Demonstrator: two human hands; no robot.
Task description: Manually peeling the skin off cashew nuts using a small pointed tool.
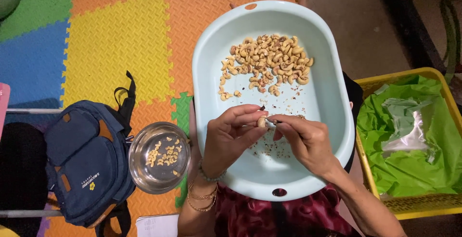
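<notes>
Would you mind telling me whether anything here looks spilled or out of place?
Nothing stands out. The cashews lie inside the pale tub, a few more sit in the steel bowl, and only skin flakes litter the tub floor.

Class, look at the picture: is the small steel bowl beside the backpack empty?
No, the steel bowl holds a small scatter of pale cashew pieces on its bottom.

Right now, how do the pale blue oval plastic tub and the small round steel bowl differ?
The pale blue oval plastic tub is much larger than the small round steel bowl. The tub is matte plastic; the bowl is shiny metal. The tub holds a big heap of cashews with dark flecks of skin; the bowl holds only a few cashews. Both are open-topped.
</notes>
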